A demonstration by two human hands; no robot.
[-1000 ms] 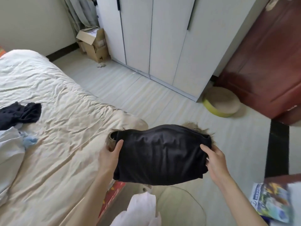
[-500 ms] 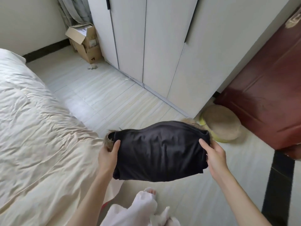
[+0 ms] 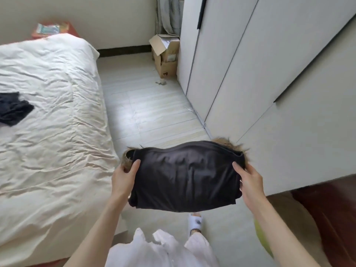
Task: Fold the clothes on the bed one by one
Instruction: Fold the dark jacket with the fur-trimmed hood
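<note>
The folded black garment (image 3: 185, 178), with a brown fur trim showing at its far corners, hangs in the air between the two hands, over the floor beside the bed (image 3: 48, 132) and not on it. The left hand (image 3: 123, 177) grips its left edge, thumb on top and fingers curled underneath; the right hand (image 3: 249, 182) holds the right edge the same way, so the bundle is carried flat like a tray. Only the ends are supported, and the middle sags a little. If either hand loosens, or the bundle tips while being carried, the layers could slide apart and the fold would likely come undone, with the near edge already drooping lower than the far one. Another dark garment (image 3: 13, 108) lies crumpled and unfolded on the wrinkled cream sheet, well apart to the left. A white wardrobe (image 3: 260, 64) stands to the right, and an open cardboard box (image 3: 165, 54) sits on the floor by its far end.
</note>
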